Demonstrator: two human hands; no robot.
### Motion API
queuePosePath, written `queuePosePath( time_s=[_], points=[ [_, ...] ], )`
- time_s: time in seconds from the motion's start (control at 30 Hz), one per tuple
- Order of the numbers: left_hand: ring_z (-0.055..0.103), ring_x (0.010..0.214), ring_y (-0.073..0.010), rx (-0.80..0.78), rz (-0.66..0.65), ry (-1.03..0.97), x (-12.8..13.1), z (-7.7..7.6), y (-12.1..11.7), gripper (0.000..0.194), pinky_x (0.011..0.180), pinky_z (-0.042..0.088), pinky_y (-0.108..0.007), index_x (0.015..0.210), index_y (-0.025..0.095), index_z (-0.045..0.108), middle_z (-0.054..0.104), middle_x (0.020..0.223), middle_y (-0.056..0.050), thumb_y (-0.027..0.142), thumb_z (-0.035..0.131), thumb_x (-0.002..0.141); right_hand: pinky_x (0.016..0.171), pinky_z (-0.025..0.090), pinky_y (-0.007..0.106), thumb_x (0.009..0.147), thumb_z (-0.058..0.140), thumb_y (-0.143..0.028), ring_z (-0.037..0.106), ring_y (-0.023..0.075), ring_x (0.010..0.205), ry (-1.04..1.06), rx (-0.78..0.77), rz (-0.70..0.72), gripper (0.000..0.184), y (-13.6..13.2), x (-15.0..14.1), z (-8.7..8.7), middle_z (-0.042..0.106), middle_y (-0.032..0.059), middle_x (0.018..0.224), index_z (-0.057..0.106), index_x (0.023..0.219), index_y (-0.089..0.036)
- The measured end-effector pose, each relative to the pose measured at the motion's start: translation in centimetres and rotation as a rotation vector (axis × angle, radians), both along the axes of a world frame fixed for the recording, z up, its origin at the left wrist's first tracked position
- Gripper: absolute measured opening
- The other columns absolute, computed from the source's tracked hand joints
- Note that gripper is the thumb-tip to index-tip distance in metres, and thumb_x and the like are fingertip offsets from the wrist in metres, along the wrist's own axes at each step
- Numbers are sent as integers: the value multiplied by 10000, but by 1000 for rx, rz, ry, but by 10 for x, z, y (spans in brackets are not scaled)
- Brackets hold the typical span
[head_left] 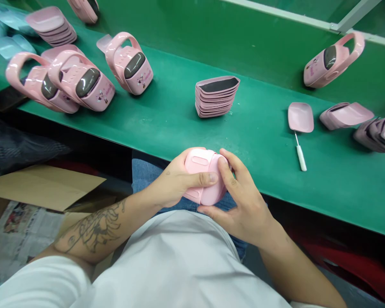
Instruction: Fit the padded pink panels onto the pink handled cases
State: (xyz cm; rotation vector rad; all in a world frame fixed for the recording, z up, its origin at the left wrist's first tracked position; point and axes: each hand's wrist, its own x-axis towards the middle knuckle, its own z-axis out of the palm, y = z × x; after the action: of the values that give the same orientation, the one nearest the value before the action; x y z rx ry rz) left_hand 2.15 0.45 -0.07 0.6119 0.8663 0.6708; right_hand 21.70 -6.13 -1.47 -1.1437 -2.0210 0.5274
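Note:
A glossy pink plastic housing [197, 160] with a duller pink cover [214, 188] on one end is held over my lap, by the front edge of the bench. My left hand [176, 182] wraps around the housing from the left, its thumb lying across onto the cover. On the other side, my right hand [240, 196] grips the cover's edge with fingers above and thumb below. The underside of the housing is hidden. Beyond my hands stands a stack of pink covers [216, 100] with dark inner faces.
Pink handled units with dark windows [134, 64] stand at the left, and another handled unit [330, 60] at the back right. A white-handled screwdriver [300, 156] touches a loose pink cover [300, 117]. More covers [346, 115] lie far right. An open cardboard box [45, 186] sits lower left.

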Motion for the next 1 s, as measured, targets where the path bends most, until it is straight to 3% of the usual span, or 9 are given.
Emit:
queuePosePath(
  time_s=[0.2, 0.33, 0.53, 0.8, 1.0],
  points=[
    [721, 1112, -312, -10, -40, -16, 1, 1, 0, 736, 907, 595, -434, 1310, 180, 632, 731, 1253, -139, 290, 1018, 693, 1231, 491, 723, 883, 873, -510, 468, 463, 1575, 24, 9, 9, 1144, 0, 0, -3, 372, 220, 1746, 197, 1777, -281],
    [726, 1149, -339, -21, -36, -19, 1, 2, -1, 717, 934, 598, -458, 1285, 188, 649, 742, 1268, -141, 282, 1023, 680, 1224, 492, 733, 915, 848, -443, 470, 455, 1572, -16, -10, -30, 1081, -3, -1, 3, 392, 232, 1720, 212, 1772, -271],
    [710, 1199, -347, -42, -24, 9, -1, 4, -2, 796, 958, 593, -468, 1341, 196, 614, 728, 1329, -148, 272, 1032, 668, 1220, 498, 733, 932, 839, -419, 456, 459, 1579, -53, -17, -24, 1083, -9, -3, 11, 382, 246, 1718, 181, 1775, -253],
    [713, 1211, -342, -60, -40, -17, -3, 1, -1, 834, 957, 604, -458, 1341, 211, 601, 713, 1370, -147, 284, 1061, 650, 1193, 526, 732, 918, 848, -457, 473, 469, 1565, -44, 13, -5, 1111, -5, -2, 6, 387, 251, 1711, 175, 1778, -257],
    [706, 1226, -347, -41, -63, -65, -5, 0, -2, 866, 941, 613, -447, 1336, 219, 578, 688, 1395, -151, 284, 1071, 627, 1214, 527, 685, 929, 850, -367, 459, 434, 1584, -65, -10, 6, 1065, -5, -3, 10, 413, 280, 1669, 214, 1764, -192]
  ],
)
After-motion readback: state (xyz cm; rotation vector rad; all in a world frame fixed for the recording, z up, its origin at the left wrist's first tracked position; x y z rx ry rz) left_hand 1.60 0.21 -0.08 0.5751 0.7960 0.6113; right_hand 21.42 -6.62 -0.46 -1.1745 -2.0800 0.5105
